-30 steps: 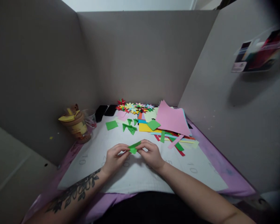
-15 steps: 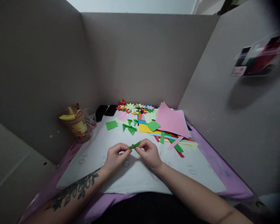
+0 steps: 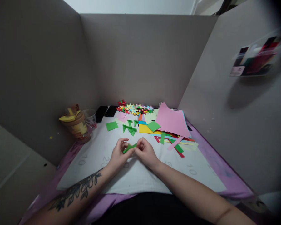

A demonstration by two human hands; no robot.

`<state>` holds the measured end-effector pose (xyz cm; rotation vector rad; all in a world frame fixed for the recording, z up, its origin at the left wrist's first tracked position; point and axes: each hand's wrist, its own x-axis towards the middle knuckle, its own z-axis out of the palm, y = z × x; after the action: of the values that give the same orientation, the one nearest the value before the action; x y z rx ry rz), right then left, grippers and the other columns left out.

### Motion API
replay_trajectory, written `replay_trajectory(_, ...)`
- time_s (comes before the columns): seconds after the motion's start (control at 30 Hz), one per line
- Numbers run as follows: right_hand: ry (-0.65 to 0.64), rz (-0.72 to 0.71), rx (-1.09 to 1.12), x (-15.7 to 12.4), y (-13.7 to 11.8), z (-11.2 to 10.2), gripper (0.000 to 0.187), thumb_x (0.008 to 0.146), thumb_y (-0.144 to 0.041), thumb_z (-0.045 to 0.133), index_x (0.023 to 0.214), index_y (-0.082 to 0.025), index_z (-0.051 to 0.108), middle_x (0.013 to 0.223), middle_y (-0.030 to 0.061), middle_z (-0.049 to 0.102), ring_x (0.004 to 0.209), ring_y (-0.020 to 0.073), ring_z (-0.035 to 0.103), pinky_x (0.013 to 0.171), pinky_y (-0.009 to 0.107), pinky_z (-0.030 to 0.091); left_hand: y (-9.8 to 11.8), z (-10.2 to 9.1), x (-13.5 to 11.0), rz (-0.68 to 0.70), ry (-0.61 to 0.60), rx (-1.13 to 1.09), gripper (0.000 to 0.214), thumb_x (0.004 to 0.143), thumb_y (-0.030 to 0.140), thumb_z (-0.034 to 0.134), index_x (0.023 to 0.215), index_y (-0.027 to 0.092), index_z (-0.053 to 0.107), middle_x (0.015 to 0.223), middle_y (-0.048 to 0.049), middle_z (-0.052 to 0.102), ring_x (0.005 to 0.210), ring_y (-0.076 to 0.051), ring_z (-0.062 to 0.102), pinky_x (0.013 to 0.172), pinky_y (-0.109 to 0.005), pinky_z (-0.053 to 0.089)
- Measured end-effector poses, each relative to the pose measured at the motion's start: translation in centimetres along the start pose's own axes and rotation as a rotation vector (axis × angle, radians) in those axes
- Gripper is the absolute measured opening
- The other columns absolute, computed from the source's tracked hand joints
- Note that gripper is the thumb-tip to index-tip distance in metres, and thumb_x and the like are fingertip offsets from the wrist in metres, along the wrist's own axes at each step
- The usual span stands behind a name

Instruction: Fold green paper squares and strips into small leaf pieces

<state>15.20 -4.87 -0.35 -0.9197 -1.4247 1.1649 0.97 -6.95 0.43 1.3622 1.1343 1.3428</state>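
A small piece of folded green paper (image 3: 130, 147) is held between my two hands, above the white sheet (image 3: 140, 181). My left hand (image 3: 120, 153) pinches it from the left, thumb in front and fingers behind. At its right end my right hand (image 3: 147, 153) grips it between thumb and fingertips. The fingers cover part of the paper, so its full shape is hidden. Just beyond the hands lie several folded green paper pieces (image 3: 131, 130), with a flat green square (image 3: 111, 126) to their left.
Colourful paper stars (image 3: 133, 108) are heaped at the back. Pink sheets (image 3: 172, 120) and coloured strips (image 3: 175, 145) lie at the right. Two black objects (image 3: 110, 111), a plastic cup (image 3: 90, 118) and a brown pot (image 3: 77, 125) stand left. Grey panels (image 3: 140, 56) enclose the table.
The green paper has turned and shifted slightly left and nearer the left palm. My left fingers have lifted and spread more behind it; my right hand still grips its end.
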Motion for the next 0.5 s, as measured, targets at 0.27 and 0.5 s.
replay_trajectory(0.27, -0.059, 0.05, 0.116, 0.01, 0.14, -0.18, 0.021, 0.073, -0.018, 0.055, 0.089, -0.021, 0.042, 0.066, -0.0061, 0.052, 0.061, 0.0106, 0.052, 0.062, 0.024, 0.041, -0.23, -0.11, 0.37, -0.122, 0.042, -0.094, 0.034, 0.072, 0.028, 0.065, 0.098, 0.018, 0.046, 0.054, 0.0101, 0.044, 0.047, -0.006, 0.044, 0.048, -0.016, 0.034)
replay_trajectory(0.5, -0.07, 0.023, 0.047, 0.08, 0.3, 0.07, 0.026, 0.069, -0.014, 0.056, 0.089, -0.022, 0.042, 0.063, -0.0075, 0.048, 0.057, 0.0097, 0.048, 0.056, 0.022, 0.037, -0.01, -0.06, 0.33, -0.159, 0.063, -0.073, 0.029, 0.07, 0.032, 0.065, 0.09, 0.018, 0.049, 0.052, 0.0072, 0.052, 0.046, -0.007, 0.046, 0.045, -0.016, 0.031)
